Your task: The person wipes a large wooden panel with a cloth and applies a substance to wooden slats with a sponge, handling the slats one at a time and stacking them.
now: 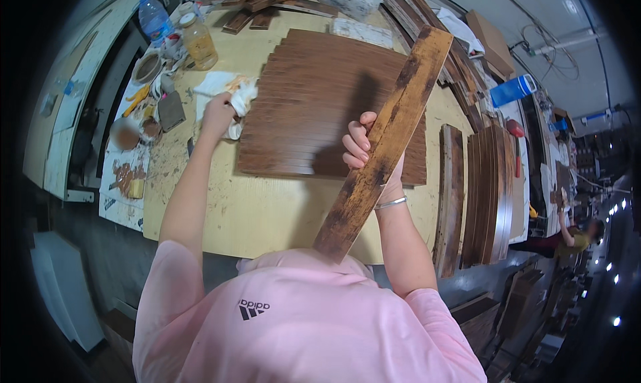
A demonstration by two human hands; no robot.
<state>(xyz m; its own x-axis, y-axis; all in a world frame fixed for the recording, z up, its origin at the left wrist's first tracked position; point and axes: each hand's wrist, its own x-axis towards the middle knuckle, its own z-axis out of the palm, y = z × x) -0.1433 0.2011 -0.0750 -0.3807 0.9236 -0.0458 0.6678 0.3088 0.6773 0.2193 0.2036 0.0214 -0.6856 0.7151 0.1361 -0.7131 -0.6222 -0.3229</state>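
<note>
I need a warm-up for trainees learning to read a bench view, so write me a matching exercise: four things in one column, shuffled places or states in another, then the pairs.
Things
1. Scuffed wooden plank
2. White cloth
3. Lidded jar
4. Central row of brown planks

Places or states
A. Bunched at the left grip
B. Laid side by side on the pale yellow tabletop
C. Raised in the right grip
D. Holding something yellowish

Pairs: 1-C, 2-A, 3-D, 4-B

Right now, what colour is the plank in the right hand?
The plank is golden brown with dark, uneven blotches; it shows best in the head view.
</note>
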